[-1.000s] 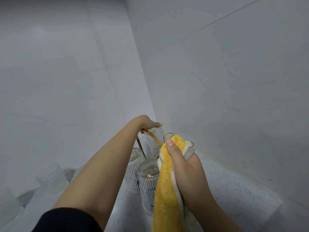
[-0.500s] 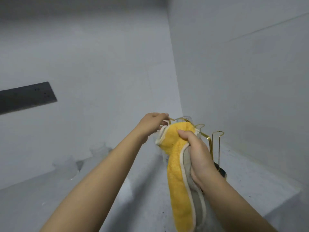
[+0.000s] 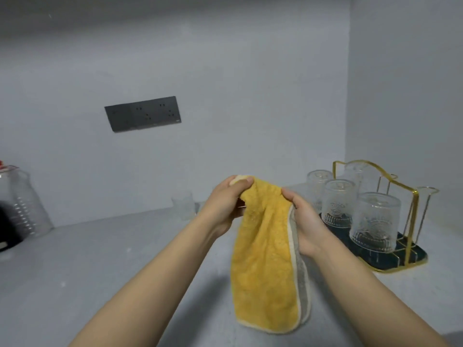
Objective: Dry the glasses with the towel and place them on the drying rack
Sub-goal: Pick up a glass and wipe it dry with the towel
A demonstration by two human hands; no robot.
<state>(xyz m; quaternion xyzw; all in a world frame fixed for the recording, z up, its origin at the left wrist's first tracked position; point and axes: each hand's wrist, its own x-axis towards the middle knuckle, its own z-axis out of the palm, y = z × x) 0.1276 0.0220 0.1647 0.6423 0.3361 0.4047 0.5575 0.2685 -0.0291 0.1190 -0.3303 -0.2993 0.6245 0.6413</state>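
Note:
A yellow towel [image 3: 265, 259] with a grey back hangs in front of me above the counter. My left hand [image 3: 225, 201] pinches its top left corner, and my right hand [image 3: 305, 221] grips its right edge. To the right stands the gold wire drying rack [image 3: 411, 256] on a dark tray, with several ribbed glasses upside down on its pegs, the nearest glass [image 3: 374, 221] at the front. One more clear glass [image 3: 184, 205] stands on the counter by the back wall, left of my hands.
A clear plastic jug [image 3: 22, 204] and a dark object sit at the far left of the grey counter [image 3: 100, 259]. A black socket panel [image 3: 142, 113] is on the back wall. A side wall closes the corner behind the rack.
My view swung left and back from the rack. My left hand left the rack and took the towel's corner. The towel moved away from the rack and now hangs between both hands.

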